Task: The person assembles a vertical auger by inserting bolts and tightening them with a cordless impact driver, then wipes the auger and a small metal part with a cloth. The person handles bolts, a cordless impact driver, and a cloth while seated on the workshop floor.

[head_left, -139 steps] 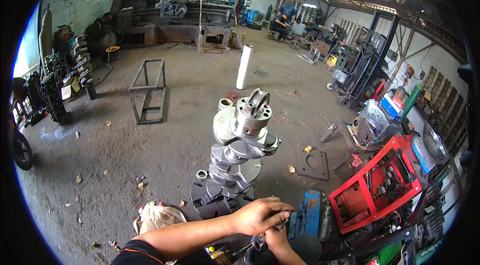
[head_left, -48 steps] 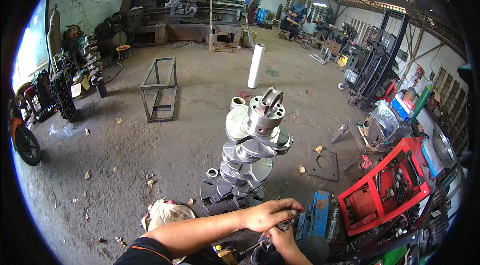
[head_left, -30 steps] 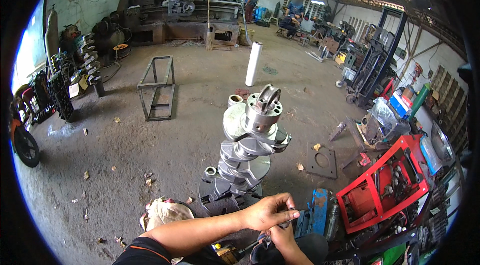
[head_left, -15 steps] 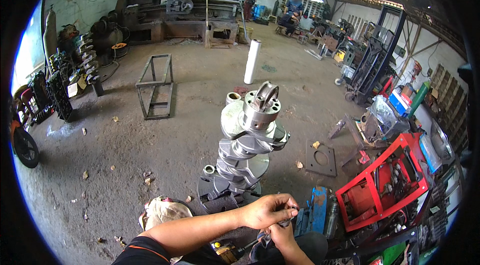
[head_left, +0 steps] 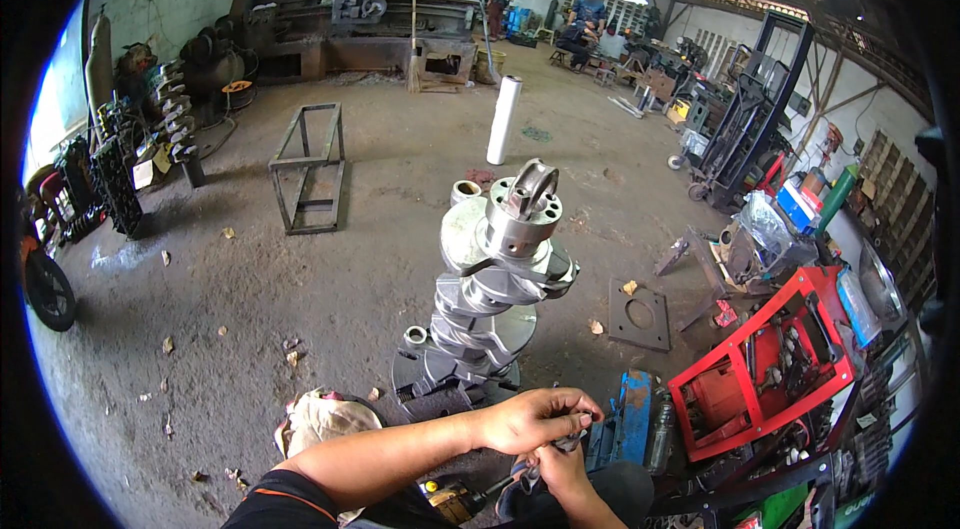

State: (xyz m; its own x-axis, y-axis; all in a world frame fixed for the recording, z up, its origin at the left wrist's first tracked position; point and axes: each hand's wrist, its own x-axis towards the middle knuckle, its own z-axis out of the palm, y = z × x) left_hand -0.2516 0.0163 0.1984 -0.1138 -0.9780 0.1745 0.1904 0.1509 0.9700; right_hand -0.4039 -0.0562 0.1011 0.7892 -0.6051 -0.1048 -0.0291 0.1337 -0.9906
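Note:
Low in the view, my left hand (head_left: 535, 421) reaches across to the right, its thumb and fingers pinched together at the top of a small dark-grey piece (head_left: 570, 443). Just below, my right hand (head_left: 562, 469) is closed round the lower part of that piece; its kind is hidden by the fingers. Under my hands lies a yellow-and-black tool (head_left: 455, 503) with a metal shaft, partly covered by my left arm. Ahead of both hands stands a large shiny crankshaft (head_left: 490, 289), upright on its end and apart from them.
A red metal frame (head_left: 765, 359) with tools in it stands at the right, beside a blue metal part (head_left: 632, 419). A flat plate with a round hole (head_left: 638, 314) lies on the floor. Farther off are a white cylinder (head_left: 505, 119), a steel frame (head_left: 308, 169) and a lathe (head_left: 370, 9).
Hardly anything differs. The view has shifted slightly, and both hands stay together on the small piece, with the fingers moved only a little.

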